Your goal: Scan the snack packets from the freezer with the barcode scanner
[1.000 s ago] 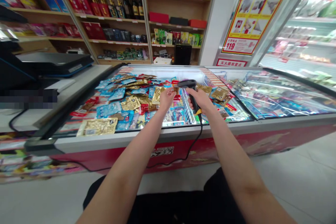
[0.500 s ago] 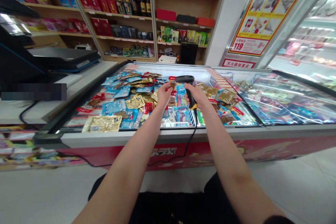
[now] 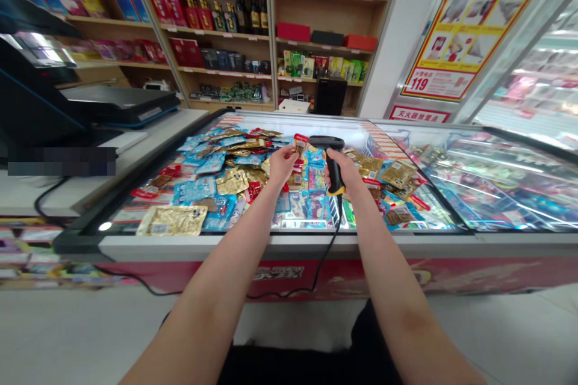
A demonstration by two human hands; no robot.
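My right hand (image 3: 342, 171) is wrapped round the handle of a black and yellow barcode scanner (image 3: 335, 175), whose head points left. A black cord runs down from its base over the front of the freezer. Close to the scanner head, my left hand (image 3: 283, 165) pinches a small red and brown snack packet (image 3: 300, 142) held up by its edge. Beneath both hands lies the glass top of a chest freezer (image 3: 253, 246). A heap of blue, gold and red snack packets (image 3: 212, 159) covers its left part, and a smaller pile of gold and red packets (image 3: 397, 177) lies to the right.
On the left stands a counter (image 3: 180, 123) with a flat black scale (image 3: 120, 102) and dark equipment. Shelves of boxes and bottles (image 3: 253, 12) rise behind the freezer. A red and yellow poster (image 3: 478, 24) hangs on the right, beside a glass-fronted cabinet.
The view has shifted slightly. The scanner has moved a little to the right of the packet, and more of the packet's red top shows. Both hands keep their hold.
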